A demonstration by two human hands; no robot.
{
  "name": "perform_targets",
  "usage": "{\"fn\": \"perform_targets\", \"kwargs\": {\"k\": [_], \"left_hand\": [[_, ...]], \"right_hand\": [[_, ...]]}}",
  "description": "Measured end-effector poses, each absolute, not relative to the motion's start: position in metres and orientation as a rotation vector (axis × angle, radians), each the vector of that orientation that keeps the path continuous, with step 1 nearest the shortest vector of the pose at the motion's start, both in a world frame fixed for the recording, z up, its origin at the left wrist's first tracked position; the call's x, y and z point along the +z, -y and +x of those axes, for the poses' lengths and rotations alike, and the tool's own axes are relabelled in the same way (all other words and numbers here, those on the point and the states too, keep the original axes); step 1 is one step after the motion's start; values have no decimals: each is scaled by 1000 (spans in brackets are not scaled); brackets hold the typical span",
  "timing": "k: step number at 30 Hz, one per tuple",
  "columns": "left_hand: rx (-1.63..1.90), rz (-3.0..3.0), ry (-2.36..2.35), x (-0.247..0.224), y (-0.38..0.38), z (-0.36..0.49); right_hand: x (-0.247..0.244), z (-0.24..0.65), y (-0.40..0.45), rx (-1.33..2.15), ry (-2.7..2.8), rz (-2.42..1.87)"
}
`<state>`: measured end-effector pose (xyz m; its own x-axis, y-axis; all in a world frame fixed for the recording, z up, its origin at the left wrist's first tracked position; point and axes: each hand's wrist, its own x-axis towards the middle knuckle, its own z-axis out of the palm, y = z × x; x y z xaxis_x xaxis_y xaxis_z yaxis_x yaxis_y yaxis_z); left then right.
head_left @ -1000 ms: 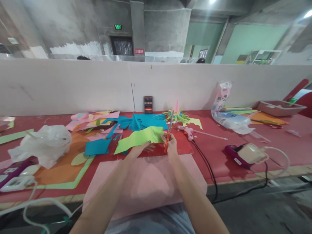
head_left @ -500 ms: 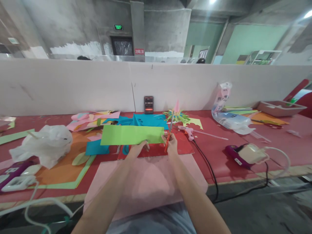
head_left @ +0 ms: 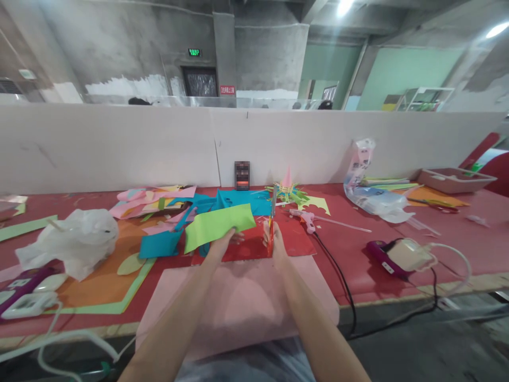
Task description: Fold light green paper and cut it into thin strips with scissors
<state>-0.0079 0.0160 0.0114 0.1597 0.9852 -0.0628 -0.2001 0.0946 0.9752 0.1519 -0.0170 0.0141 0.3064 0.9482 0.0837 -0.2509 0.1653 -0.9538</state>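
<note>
My left hand (head_left: 226, 241) is closed on the lower edge of a light green sheet of paper (head_left: 218, 224), which slants up to the right. In my right hand (head_left: 277, 243) is a pair of scissors (head_left: 272, 233) with red handles, blades pointing up and away from me. A gap separates the scissors from the green paper. Beneath both hands lies a red sheet (head_left: 250, 248). Beyond them are blue paper pieces (head_left: 246, 201) and a papercraft with a pink cone (head_left: 288, 178) and fringed green and yellow strips.
A pink glue gun (head_left: 306, 220) lies to the right, its black cord trailing off the table edge. Further right are a power strip (head_left: 387, 260), a plastic bag (head_left: 377, 201) and a pink tray (head_left: 455, 179). On the left sit a crumpled white plastic bag (head_left: 89, 233) and mixed paper scraps (head_left: 149, 200).
The green paper has come away from my right hand and now tilts, its right end raised. My right hand has shifted slightly left, and the scissors have turned more upright.
</note>
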Motion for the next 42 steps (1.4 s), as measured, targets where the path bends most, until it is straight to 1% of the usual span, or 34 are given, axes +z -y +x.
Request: {"fn": "perform_targets", "kwargs": {"k": [3,5,11,14,19,25,28,35,42], "left_hand": [[1194,1114,-989,23,-21,-8],[1225,1142,-973,38,-25,-6],[1352,1153,-932,101,-32,4],[1380,1174,-928,117,-34,7],[1277,1262,-969,110,-31,9],[1178,1261,-1011,98,-22,8],[1179,1246,-1012,100,-21,5],[1226,1417,-1046,109,-23,2],[1174,1502,-1077,112,-18,7]], "right_hand": [[17,152,20,1227,786,-963],[19,150,25,1284,819,-961],[29,140,41,1228,919,-1036],[31,138,43,1200,941,-1059],[28,136,43,1142,995,-1112],[31,137,44,1204,982,-1080],[33,137,45,1209,1001,-1076],[31,138,45,1199,1008,-1081],[28,138,40,1208,960,-1160]]}}
